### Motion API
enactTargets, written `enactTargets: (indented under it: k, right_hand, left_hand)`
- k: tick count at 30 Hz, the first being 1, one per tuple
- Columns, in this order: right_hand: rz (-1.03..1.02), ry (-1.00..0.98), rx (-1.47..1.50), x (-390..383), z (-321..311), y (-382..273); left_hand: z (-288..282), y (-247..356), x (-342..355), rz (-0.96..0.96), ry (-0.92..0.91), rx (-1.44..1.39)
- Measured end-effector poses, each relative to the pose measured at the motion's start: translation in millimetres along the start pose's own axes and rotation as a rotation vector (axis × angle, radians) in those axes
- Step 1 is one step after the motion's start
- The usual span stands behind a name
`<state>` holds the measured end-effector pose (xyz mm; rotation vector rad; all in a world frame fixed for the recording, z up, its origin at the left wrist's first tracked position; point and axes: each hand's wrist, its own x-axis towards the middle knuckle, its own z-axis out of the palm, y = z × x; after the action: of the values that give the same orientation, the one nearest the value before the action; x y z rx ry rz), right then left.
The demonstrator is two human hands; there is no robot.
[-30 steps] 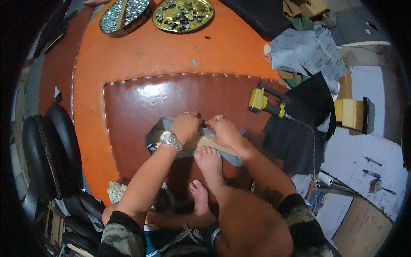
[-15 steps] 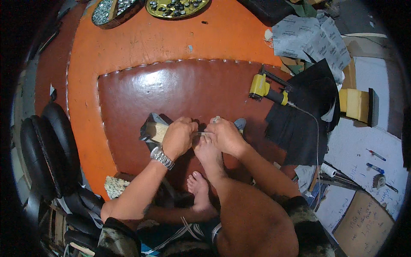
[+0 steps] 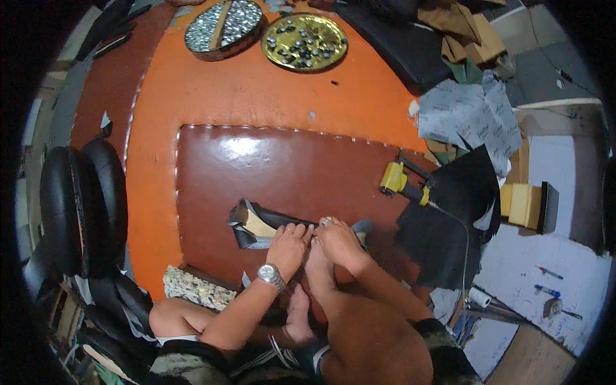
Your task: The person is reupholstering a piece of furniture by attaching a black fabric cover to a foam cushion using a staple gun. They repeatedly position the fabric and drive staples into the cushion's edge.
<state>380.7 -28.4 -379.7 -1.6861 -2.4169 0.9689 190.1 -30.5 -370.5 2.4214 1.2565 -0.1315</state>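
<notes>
In front of me on the brown padded surface lies a long piece with a pale wooden base (image 3: pixel 258 224), partly wrapped in black upholstery material (image 3: pixel 269 215) whose grey underside shows at the ends. My left hand (image 3: pixel 290 246), with a metal watch at the wrist, closes its fingers on the near edge of the material. Right beside it, my right hand (image 3: pixel 338 240) grips the same edge, and the fingertips of both almost meet. My bare foot (image 3: pixel 319 269) presses against the piece between the hands. The stretch under my fingers is hidden.
A yellow staple gun (image 3: pixel 404 184) with a hose lies at right beside black sheet material (image 3: pixel 446 224). Farther off stand a round tin of metal bits (image 3: pixel 240 29) and a gold tray of dark buttons (image 3: pixel 289 59). Black padded parts (image 3: pixel 83 212) lean at left; speckled foam (image 3: pixel 196 289) lies nearer.
The view has tilted upward, so everything sits lower in it. A thin strip stretched between my hands no longer shows, and my hands have come closer together on the piece.
</notes>
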Motion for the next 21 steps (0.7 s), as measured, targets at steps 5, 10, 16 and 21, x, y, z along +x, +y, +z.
enactTargets:
  k: [5, 10, 16, 21]
  right_hand:
    - [-0.102, 0.214, 0.166, -15, -36, 52]
    - [0.654, 0.271, -0.459, -41, -99, 150]
    - [0.583, -0.151, -0.537, -28, -123, 173]
    - [0.555, -0.193, -0.568, 4, -146, 135]
  left_hand:
    - [4, 14, -7, -0.153, -0.071, 0.011]
    - [4, 22, -7, -0.206, -0.042, -0.005]
    - [11, 29, -10, -0.268, -0.049, -0.034]
    - [9, 29, -16, -0.299, -0.040, -0.120]
